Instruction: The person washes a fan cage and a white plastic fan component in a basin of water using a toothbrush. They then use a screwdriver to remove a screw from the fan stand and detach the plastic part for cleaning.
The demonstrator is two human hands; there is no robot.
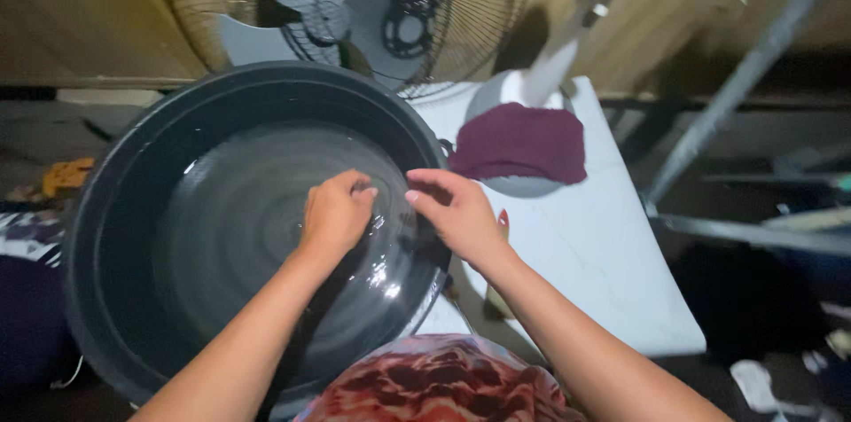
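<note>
Nearest, a red-patterned cloth [439, 386] lies at the bottom edge, below the rim of a big dark wash basin [115, 236] holding shallow water. Over the basin's right half the left hand [335, 214] hangs with fingers curled in, pinched on something I cannot make out. The right hand [456, 209] sits just beside it at the basin's right rim, fingers bent; its hold is unclear. Right of the basin lies a white board [603, 253]. Farther on, a maroon cloth [521, 143] drapes the white base of a standing fan [355, 5].

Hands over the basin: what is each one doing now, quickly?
Left hand: closed, fingers curled over the dark basin; contents cannot be told.
Right hand: half-curled, nothing visibly held.
</note>
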